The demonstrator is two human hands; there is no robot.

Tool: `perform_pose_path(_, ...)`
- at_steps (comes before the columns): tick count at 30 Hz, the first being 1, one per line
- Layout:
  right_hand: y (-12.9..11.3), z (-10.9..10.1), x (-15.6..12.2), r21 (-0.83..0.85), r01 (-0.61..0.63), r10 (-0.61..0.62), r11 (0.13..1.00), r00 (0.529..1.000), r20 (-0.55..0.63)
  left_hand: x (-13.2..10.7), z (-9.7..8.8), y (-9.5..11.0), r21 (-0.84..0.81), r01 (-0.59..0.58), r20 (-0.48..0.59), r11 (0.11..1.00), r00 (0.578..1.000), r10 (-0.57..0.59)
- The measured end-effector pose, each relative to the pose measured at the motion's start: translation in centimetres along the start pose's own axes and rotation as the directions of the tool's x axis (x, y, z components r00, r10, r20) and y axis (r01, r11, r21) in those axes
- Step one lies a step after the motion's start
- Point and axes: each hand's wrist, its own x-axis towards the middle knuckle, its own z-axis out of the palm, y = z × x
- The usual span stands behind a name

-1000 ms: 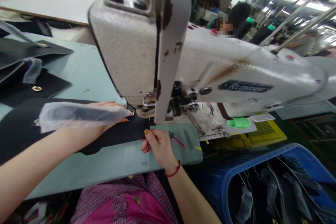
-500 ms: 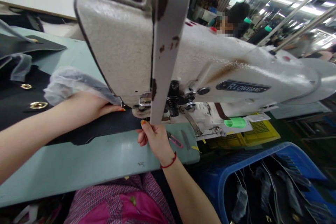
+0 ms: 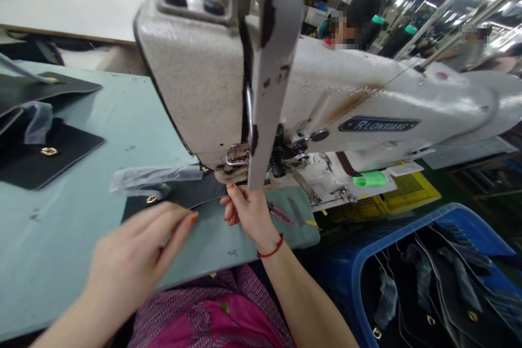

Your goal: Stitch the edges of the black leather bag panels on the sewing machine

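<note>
A black leather-like panel (image 3: 191, 191) with gold-coloured metal fittings and a strip of translucent wrapping (image 3: 155, 176) lies under the head of the sewing machine (image 3: 196, 81). At the panel's near edge, my left hand (image 3: 130, 250) is closed, thumb and fingertips together at the edge. My right hand (image 3: 248, 212), with a red cord bracelet at the wrist, pinches the same edge close to the machine's foot. The needle area is mostly hidden behind the machine's guard bar (image 3: 271, 81). Thread snips with pink handles (image 3: 281, 214) lie just beyond my right hand.
More black panels with gold fittings (image 3: 49, 160) lie at the left of the pale green table (image 3: 110, 114). A blue basket (image 3: 359, 272) at right holds several similar pieces. A yellow crate (image 3: 411, 190) stands behind it. Another person (image 3: 362, 22) sits beyond the machine.
My left hand has moved from the panel's far side beside the machine to its near edge. The panel has shifted and turned, with less of it showing on the left. My right hand stays by the foot.
</note>
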Motion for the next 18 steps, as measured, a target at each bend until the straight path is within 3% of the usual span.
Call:
perform_pose_path(1,-0.1,0.0,-0.1,-0.011,0.006,-0.006,1.0,1.0,-0.006,-1.3,1.0,1.0,-0.228,0.068,0.083,0.971,0.995,-0.05)
perform_pose_path(2,-0.2,0.0,-0.1,-0.025,0.013,-0.014,1.0,1.0,-0.011,-2.2,2.2,1.9,-0.417,0.22,0.177,0.882,0.971,-0.158)
perform_pose_path(3,-0.3,0.0,-0.2,-0.041,0.022,-0.023,0.999,1.0,-0.017,-2.6,3.5,2.5,-0.576,0.384,0.266,0.721,0.923,-0.279)
perform_pose_path(5,-0.4,0.0,-0.2,-0.079,0.04,-0.042,0.996,0.999,-0.026,-2.3,5.9,3.2,-0.772,0.577,0.437,0.268,0.787,-0.435)
perform_pose_path(6,-0.5,0.0,-0.2,-0.1,0.049,-0.052,0.994,0.998,-0.028,-1.6,6.8,3.3,-0.813,0.578,0.493,0.063,0.743,-0.453)
perform_pose_path(7,-0.5,0.0,-0.2,-0.122,0.058,-0.062,0.991,0.998,-0.033,-0.7,7.5,3.3,-0.831,0.549,0.528,-0.093,0.725,-0.441)
perform_pose_path(8,-0.6,0.0,-0.3,-0.143,0.067,-0.073,0.987,0.997,-0.036,0.3,8.0,3.2,-0.835,0.515,0.545,-0.195,0.723,-0.424)
perform_pose_path(10,-0.5,0.0,-0.2,-0.188,0.085,-0.095,0.979,0.995,-0.043,2.1,8.4,3.0,-0.829,0.481,0.559,-0.285,0.726,-0.4)
perform_pose_path(12,-0.4,-0.1,-0.2,-0.228,0.104,-0.119,0.968,0.991,-0.054,3.1,8.5,2.7,-0.82,0.486,0.572,-0.303,0.717,-0.399)
perform_pose_path(16,-0.2,-0.1,-0.2,-0.268,0.17,-0.191,0.948,0.98,-0.057,3.3,8.9,2.0,-0.813,0.537,0.574,-0.226,0.673,-0.467)
perform_pose_path(18,0.1,-0.1,-0.6,-0.255,0.194,-0.216,0.947,0.974,-0.063,3.1,9.1,1.5,-0.816,0.553,0.556,-0.168,0.67,-0.493)
